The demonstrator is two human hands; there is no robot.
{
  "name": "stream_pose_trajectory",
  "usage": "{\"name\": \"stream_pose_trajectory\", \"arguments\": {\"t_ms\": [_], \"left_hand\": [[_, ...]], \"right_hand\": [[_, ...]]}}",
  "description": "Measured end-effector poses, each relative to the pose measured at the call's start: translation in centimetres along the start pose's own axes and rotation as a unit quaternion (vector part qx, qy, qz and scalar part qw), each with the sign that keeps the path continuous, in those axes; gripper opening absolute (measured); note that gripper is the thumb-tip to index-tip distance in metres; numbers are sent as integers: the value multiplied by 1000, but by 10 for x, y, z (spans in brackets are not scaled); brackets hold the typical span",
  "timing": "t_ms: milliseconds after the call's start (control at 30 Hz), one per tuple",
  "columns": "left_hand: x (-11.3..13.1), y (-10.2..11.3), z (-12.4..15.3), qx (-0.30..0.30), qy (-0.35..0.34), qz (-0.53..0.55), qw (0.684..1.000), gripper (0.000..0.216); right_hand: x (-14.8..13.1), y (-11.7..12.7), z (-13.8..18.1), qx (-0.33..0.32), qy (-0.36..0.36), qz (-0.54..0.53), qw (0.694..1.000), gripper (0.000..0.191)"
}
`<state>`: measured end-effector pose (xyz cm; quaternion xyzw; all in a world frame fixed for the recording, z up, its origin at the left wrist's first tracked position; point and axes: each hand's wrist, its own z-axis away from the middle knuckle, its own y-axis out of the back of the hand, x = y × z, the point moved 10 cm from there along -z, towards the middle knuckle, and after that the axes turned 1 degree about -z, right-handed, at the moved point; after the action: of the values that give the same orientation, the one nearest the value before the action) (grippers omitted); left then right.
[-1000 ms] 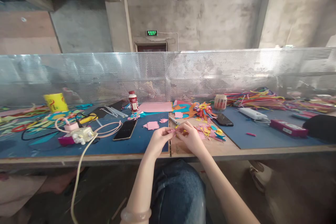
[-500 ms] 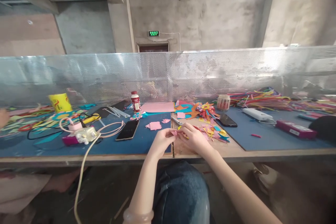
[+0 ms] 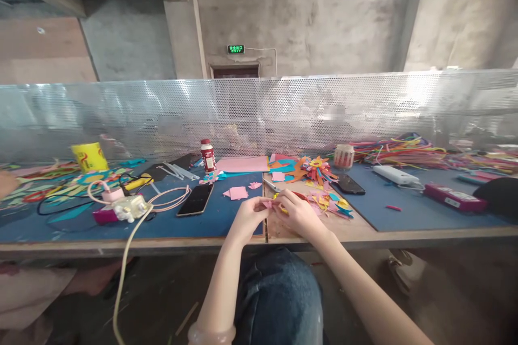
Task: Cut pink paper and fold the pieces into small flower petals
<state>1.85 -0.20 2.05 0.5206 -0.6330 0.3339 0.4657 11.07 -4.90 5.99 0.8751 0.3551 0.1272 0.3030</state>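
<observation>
A small pink paper piece (image 3: 267, 204) is pinched at the fingertips of my left hand (image 3: 250, 216), whose fingers are closed. My right hand (image 3: 298, 213) meets it from the other side, thumb and fingers closed at the paper's edge. Yellow and red parts of a tool show around the right fingers; I cannot make out whether they grip it. Just beyond the fingertips is a silver, blade-like piece (image 3: 270, 185). Coloured paper scraps (image 3: 329, 205) lie right of my right hand. Pink paper squares (image 3: 236, 193) lie beyond my left hand.
A phone (image 3: 196, 199) and a power strip with cables (image 3: 128, 208) are on the left. A red bottle (image 3: 208, 155), paper flower (image 3: 318, 169) and jar (image 3: 343, 157) stand or lie farther back. Another phone (image 3: 348, 184) is at right. A perforated metal screen (image 3: 307, 113) borders the table.
The whole view has shifted slightly. Both hands stay together at the pink paper, with only tiny movement of the fingers.
</observation>
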Motion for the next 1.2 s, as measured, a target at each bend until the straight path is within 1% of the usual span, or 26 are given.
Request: {"name": "stream_pose_trajectory", "arguments": {"t_ms": [133,333,467,700,933,1200], "left_hand": [[1,-1,1,-4,-6,6,1000,26],[2,-2,1,-9,-6,6,1000,26],[2,-1,1,-3,4,4,1000,26],[-3,4,0,20,5,20,1000,23],[0,1,1,8,-3,15,1000,23],[2,-1,1,-5,-10,4,1000,24]], "right_hand": [[2,2,0,9,-10,8,1000,16],[4,0,1,5,-15,41,999,14],[3,3,2,14,-19,33,999,14],[3,5,3,11,-28,13,999,15],[2,0,4,1,-11,40,999,15],[1,-1,4,-11,-18,40,999,14]]}}
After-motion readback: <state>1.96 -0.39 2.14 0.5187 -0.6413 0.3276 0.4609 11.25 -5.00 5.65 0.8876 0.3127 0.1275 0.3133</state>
